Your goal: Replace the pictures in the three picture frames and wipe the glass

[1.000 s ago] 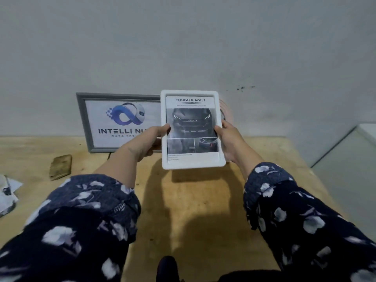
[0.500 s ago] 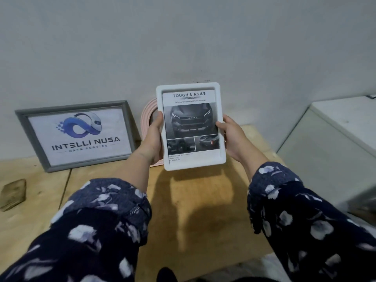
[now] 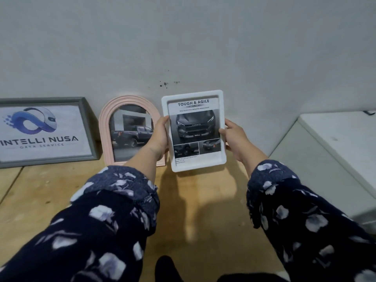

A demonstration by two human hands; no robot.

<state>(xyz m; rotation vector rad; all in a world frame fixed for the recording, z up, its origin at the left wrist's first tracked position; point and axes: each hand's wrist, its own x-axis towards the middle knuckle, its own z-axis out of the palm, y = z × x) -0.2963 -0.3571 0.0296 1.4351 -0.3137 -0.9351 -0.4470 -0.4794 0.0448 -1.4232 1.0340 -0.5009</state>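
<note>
A white rectangular frame (image 3: 194,131) with a "TOUGH & AGILE" car picture stands upright near the wall, its bottom edge at the wooden table (image 3: 213,200). My left hand (image 3: 159,137) grips its left edge and my right hand (image 3: 234,137) grips its right edge. Left of it a pink arched frame (image 3: 130,130) with a dark pickup picture leans on the wall. Further left leans a grey frame (image 3: 45,131) showing an "INTELLI NUSA" logo.
A grey wall (image 3: 183,47) rises right behind the frames. A white cabinet or appliance (image 3: 335,151) stands beside the table's right edge. Bare table surface lies in front of the frames, between my sleeves.
The white frame has moved right, away from the grey frame and off the pink arched frame, which now shows in full. My view has turned right too.
</note>
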